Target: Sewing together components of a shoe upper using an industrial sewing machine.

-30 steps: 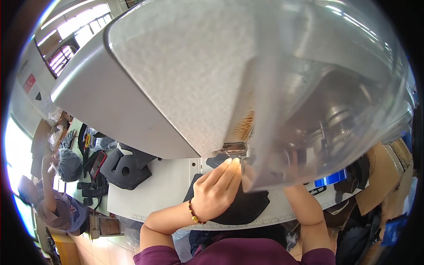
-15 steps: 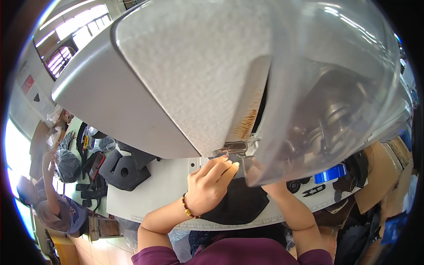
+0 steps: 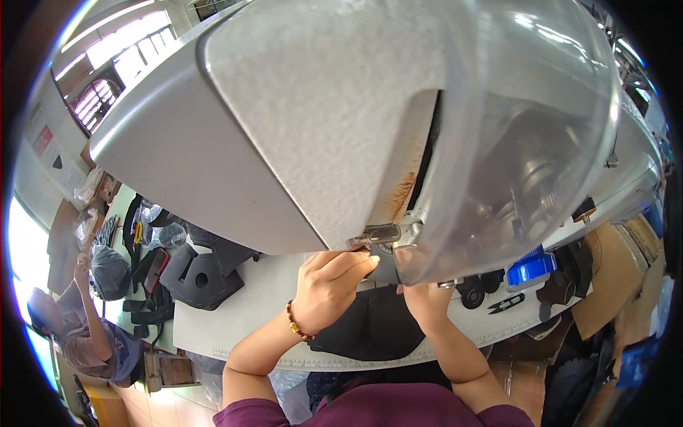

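Note:
The large grey head of a sewing machine (image 3: 306, 121) fills the upper view, with a clear plastic guard (image 3: 526, 164) on its right side. Close below its metal presser and needle area (image 3: 384, 233), my left hand (image 3: 327, 288) has thumb and fingers pinched together; whatever is between them is hidden. A black padded panel (image 3: 373, 327) lies on the white worktop below both hands. My right hand (image 3: 427, 302) is at the panel's upper right edge, thumb toward the needle area, its fingers partly covered by the guard and blurred.
Black shaped panels (image 3: 203, 277) and straps lie on the left. On the right are a blue roll (image 3: 530, 267), small black thread snips (image 3: 506, 304) and black round parts (image 3: 473, 292). A ruler strip (image 3: 284, 361) runs along the worktop's front edge. Another person (image 3: 85, 327) sits at far left.
My right hand has come out from behind the guard, moving left toward the needle area. The left hand has shifted slightly left, still pinched. The black panel has slid a little left.

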`<action>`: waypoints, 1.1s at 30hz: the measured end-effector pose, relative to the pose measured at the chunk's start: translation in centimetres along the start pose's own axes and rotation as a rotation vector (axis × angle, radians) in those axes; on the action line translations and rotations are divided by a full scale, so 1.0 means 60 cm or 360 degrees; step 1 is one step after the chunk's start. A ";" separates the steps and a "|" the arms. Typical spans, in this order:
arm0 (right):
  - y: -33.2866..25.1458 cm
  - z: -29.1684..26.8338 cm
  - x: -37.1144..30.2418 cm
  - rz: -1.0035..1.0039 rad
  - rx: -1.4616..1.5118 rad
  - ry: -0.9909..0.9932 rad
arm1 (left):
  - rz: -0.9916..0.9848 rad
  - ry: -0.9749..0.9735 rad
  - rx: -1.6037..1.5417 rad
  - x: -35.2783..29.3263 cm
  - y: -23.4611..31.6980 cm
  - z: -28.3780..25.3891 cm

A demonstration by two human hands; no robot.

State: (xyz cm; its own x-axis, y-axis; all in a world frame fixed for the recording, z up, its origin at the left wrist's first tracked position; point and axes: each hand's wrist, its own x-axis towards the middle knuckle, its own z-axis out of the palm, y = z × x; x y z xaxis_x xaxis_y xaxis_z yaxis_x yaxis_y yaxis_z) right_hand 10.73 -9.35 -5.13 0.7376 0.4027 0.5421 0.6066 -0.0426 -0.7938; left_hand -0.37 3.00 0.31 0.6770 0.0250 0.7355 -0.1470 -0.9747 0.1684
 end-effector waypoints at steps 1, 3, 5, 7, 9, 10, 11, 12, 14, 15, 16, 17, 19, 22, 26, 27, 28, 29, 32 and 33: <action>-0.008 -0.006 0.004 0.0029 0.0078 -0.0037 | -0.0006 -0.0033 0.0064 0.002 0.003 -0.004; -0.030 -0.042 0.016 -0.0037 0.0054 -0.0134 | -0.0011 -0.0066 0.0127 0.001 0.009 -0.007; -0.073 -0.072 0.046 -0.0491 -0.0156 -0.0051 | 0.0000 0.0029 0.0287 -0.003 0.022 0.002; -0.092 -0.098 0.067 -0.0469 -0.0473 -0.0030 | 0.0009 0.0060 0.0315 0.004 0.043 0.000; -0.076 -0.106 0.124 -0.1114 -0.0423 -0.0105 | 0.0135 0.0141 0.0338 0.011 0.052 0.009; -0.074 -0.110 0.121 -0.1111 -0.0434 -0.0101 | 0.0141 0.0143 0.0327 0.015 0.055 0.011; -0.073 -0.110 0.118 -0.1061 -0.0401 -0.0126 | 0.0139 0.0137 0.0302 0.018 0.058 0.012; -0.071 -0.104 0.124 -0.1012 -0.0359 -0.0152 | 0.0134 0.0130 0.0285 0.021 0.060 0.016; -0.060 -0.103 0.132 -0.0916 -0.0274 -0.0206 | 0.0143 0.0179 0.0297 0.022 0.062 0.020; -0.056 -0.101 0.129 -0.0864 -0.0228 -0.0238 | 0.0115 0.0166 0.0266 0.022 0.061 0.019; -0.051 -0.099 0.128 -0.0812 -0.0183 -0.0269 | 0.0088 0.0154 0.0235 0.021 0.060 0.018; -0.047 -0.098 0.123 -0.0760 -0.0139 -0.0300 | 0.0088 0.0160 0.0215 0.021 0.059 0.018; -0.035 -0.097 0.117 -0.0662 -0.0051 -0.0360 | 0.0087 0.0134 0.0234 0.022 0.060 0.014; -0.018 -0.099 0.114 -0.0525 0.0085 -0.0450 | 0.0070 0.0116 0.0251 0.017 0.062 0.012; 0.006 -0.104 0.103 -0.0342 0.0255 -0.0568 | 0.0059 0.0106 0.0351 -0.003 0.064 0.020; 0.012 -0.103 0.103 -0.0294 0.0299 -0.0601 | 0.0054 0.0148 0.0433 -0.001 0.069 0.022; 0.018 -0.105 0.100 -0.0245 0.0341 -0.0633 | 0.0048 0.0149 0.0437 -0.001 0.069 0.023; 0.021 -0.099 0.102 -0.0196 0.0383 -0.0664 | 0.0063 0.0145 0.0454 0.000 0.068 0.023; 0.028 -0.087 0.112 -0.0052 0.0507 -0.0750 | 0.0088 0.0146 0.0477 0.003 0.064 0.025; 0.031 -0.085 0.111 -0.0001 0.0547 -0.0774 | 0.0100 0.0149 0.0475 0.003 0.062 0.025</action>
State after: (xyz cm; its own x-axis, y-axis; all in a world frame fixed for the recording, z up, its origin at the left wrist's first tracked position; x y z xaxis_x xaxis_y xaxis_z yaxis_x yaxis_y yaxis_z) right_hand 18.31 -11.41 -1.58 0.4674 0.7788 0.4183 0.4165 0.2234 -0.8813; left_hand 0.31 -0.95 0.09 0.6021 -0.0303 0.7978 0.0413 -0.9968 -0.0690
